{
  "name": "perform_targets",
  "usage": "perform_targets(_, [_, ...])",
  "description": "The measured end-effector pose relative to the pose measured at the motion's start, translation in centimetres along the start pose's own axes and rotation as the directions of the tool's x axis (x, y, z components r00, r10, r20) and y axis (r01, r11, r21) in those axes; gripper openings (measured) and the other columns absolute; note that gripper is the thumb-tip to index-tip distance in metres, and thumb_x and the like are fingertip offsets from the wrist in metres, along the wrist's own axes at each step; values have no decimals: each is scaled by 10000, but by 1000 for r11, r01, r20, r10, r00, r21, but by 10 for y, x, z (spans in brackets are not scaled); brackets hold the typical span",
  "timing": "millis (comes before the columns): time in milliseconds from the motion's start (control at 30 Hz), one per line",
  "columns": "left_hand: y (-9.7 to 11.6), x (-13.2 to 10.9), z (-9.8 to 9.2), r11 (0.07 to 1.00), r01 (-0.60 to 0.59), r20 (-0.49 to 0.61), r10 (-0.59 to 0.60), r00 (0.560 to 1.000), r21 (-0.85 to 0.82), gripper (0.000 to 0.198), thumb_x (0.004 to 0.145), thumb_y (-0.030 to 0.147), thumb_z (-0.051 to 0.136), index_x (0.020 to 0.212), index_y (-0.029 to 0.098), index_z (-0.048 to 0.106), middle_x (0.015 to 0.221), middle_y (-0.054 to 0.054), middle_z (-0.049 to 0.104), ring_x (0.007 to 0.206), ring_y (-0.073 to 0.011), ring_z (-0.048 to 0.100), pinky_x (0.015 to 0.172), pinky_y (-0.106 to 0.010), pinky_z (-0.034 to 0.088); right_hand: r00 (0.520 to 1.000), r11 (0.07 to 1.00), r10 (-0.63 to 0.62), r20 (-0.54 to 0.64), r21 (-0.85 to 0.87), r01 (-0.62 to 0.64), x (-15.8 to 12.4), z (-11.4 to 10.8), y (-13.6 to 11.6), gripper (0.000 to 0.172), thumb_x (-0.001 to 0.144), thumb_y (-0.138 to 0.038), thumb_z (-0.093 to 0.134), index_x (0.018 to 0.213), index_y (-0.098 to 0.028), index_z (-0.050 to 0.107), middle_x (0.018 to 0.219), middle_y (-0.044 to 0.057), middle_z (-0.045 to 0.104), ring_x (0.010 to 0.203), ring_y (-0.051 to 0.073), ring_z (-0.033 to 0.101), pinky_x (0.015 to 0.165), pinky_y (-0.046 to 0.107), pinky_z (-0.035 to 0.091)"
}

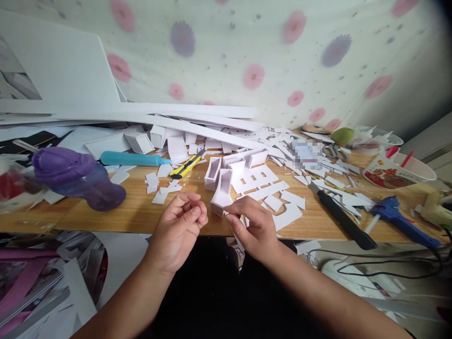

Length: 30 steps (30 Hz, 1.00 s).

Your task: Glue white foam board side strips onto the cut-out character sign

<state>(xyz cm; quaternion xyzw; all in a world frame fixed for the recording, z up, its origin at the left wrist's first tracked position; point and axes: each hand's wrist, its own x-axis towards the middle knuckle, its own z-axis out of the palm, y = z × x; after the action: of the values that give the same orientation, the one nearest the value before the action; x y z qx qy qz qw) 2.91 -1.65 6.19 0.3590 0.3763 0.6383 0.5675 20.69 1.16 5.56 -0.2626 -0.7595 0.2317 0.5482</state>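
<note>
My left hand (181,221) hovers at the front edge of the wooden desk (106,212), its fingers curled in with thumb and fingertips pressed together; whatever sits between them is too small to see. My right hand (254,226) is beside it, thumb and forefinger pinching the lower corner of a small white foam-board model (222,190) that stands on the desk. A second white open box piece (212,172) lies just behind the model. Flat white cut-outs (261,183) lie to the right of the model.
A yellow utility knife (185,165), a teal tube (132,158) and a purple bottle (76,176) lie to the left. On the right are a black-handled knife (342,216), a blue glue gun (402,219), scissors (334,150) and a bowl (399,172). Long white strips (197,123) and scraps cover the back.
</note>
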Motion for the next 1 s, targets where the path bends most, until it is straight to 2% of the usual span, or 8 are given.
perform_targets(67, [3,-5,11,994,64,12,-64,998,-88,232,710,178,759,884,209,608,685,27,580,636,-69,517,612,-166,448,1000,998,-13,18,66,12,2,0,-11,149,855,-92,605,952,-188,667,825,54,672,754,156,621,689,293,528])
perform_targets(200, [4,-12,28,987,98,5,-98,995,-130,243,680,185,797,824,202,602,683,26,620,603,-70,529,611,-183,478,1000,992,3,-6,127,-3,3,-1,-23,139,853,-118,629,952,-206,671,796,31,667,744,153,618,685,288,530])
perform_targets(400, [1,-20,45,983,121,-2,-122,992,-139,276,628,161,824,761,177,583,658,25,629,570,-58,533,575,-159,468,997,997,-6,-79,72,11,-3,-5,-24,129,850,-144,647,949,-220,679,790,28,669,724,154,628,664,292,542])
perform_targets(633, [-3,-27,56,998,66,-80,-67,995,-21,305,625,202,824,737,172,542,599,59,553,543,-50,500,554,-151,437,988,993,-99,-119,-74,91,-12,-8,-23,172,830,-92,613,941,-216,656,766,36,655,681,149,626,593,271,527])
perform_targets(867, [-4,-31,61,996,73,-118,-66,991,54,333,620,230,818,722,175,506,579,63,538,535,-61,487,543,-167,422,979,959,-175,-107,-244,145,-15,-11,-22,172,816,-64,572,921,-182,641,726,59,654,635,163,618,567,286,523])
perform_targets(933, [-5,-31,61,996,76,-117,-70,991,48,339,622,230,820,727,177,503,582,61,547,537,-62,492,546,-167,420,980,962,-171,-100,-232,144,-14,-12,-23,166,825,-70,557,912,-183,641,734,61,659,643,163,618,575,286,521])
perform_targets(1000, [-5,-31,60,996,88,-108,-84,991,27,344,627,222,820,731,178,496,600,52,572,545,-62,499,556,-167,421,989,985,-105,-106,-144,90,-12,-13,-24,147,830,-82,550,867,-190,644,725,47,659,640,153,616,580,275,514])
